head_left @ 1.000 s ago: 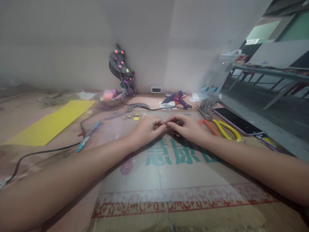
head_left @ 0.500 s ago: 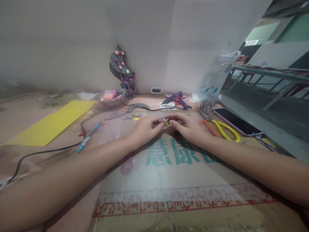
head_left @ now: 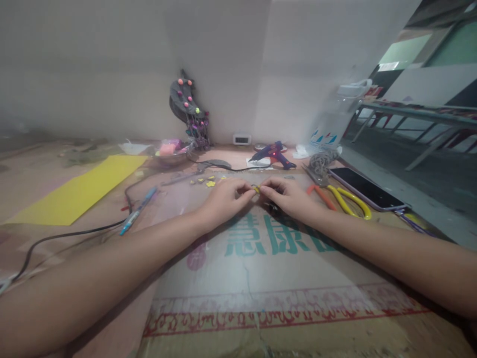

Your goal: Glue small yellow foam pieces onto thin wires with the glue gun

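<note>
the left hand (head_left: 228, 200) and right hand (head_left: 286, 198) share a pinched fingertip grip on a small yellow piece (head_left: 257, 189), in front of the glue gun (head_left: 274, 153); a yellow flower (head_left: 210, 184) lies left of the gun, a phone (head_left: 367, 189) right.

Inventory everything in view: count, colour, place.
Wall: 1, grey, behind
Table: 1, pinkish, foreground
Board: 1, tan, printed, front centre
Piece: 1, yellow, centre
Flower bits: several, yellow, centre-left
Sheet: 1, yellow, left
Pen: 1, blue, right of sheet
Cable: at least 1, black, left
Bowl: 1, clear, back left
Crescent: 1, grey, by wall
Display: 1, white, by wall
Glue gun: 1, dark blue, back centre
Bottle: 1, clear, back right
Yarn: 1, grey, by bottle
Scissors: 1, yellow-handled, right
Orange handle: 1, orange, by scissors
Phone: 1, dark screen, right
Far table: 1, greenish, right background
Left hand: 1, bare, pinching piece
Right hand: 1, bare, pinching piece
</note>
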{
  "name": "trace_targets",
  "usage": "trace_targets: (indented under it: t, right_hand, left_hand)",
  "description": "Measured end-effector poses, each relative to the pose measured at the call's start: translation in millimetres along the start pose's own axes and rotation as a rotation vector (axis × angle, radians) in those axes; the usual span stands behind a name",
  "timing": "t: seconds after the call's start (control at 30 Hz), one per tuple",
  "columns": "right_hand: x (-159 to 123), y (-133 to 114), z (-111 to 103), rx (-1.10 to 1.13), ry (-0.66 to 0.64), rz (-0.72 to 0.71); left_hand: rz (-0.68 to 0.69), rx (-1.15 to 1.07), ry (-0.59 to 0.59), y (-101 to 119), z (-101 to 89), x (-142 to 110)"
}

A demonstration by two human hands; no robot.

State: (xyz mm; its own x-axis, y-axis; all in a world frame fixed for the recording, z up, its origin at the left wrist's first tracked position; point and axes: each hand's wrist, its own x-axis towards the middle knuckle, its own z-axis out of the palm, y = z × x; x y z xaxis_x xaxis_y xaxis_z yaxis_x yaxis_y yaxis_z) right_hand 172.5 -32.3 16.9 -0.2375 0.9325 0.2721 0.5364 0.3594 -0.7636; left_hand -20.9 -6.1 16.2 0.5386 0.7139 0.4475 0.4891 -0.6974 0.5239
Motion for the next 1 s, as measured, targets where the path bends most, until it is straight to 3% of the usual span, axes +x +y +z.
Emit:
trace_targets:
  t: [0.17,0.33,0.43,0.63,1.0]
  right_hand:
    - [-0.4,2.2,1.5,0.020,-0.006,-0.001]
    - [-0.1,3.6,1.6,-0.010,-0.019,-0.038]
    - [0.5,4.0,0.7,-0.062,-0.006,-0.064]
    - [0.9,3.0,-0.7,-0.101,0.006,-0.054]
    - [0.7,-0.9,-0.2,-0.079,0.004,-0.042]
  left_hand:
    - [-0.037,-0.183,0.059,-2.7,1.6,-1.8]
    - [-0.065,-0.368,-0.082,-4.9,5.3,-2.2]
    - [-0.089,-0.340,-0.112,-2.9,4.2,-1.8]
    - [-0.146,-0.239,-0.053,1.8,-0.5,-1.7]
    - [-0.093,-0.104,-0.075,-0.5,0.9,-0.8]
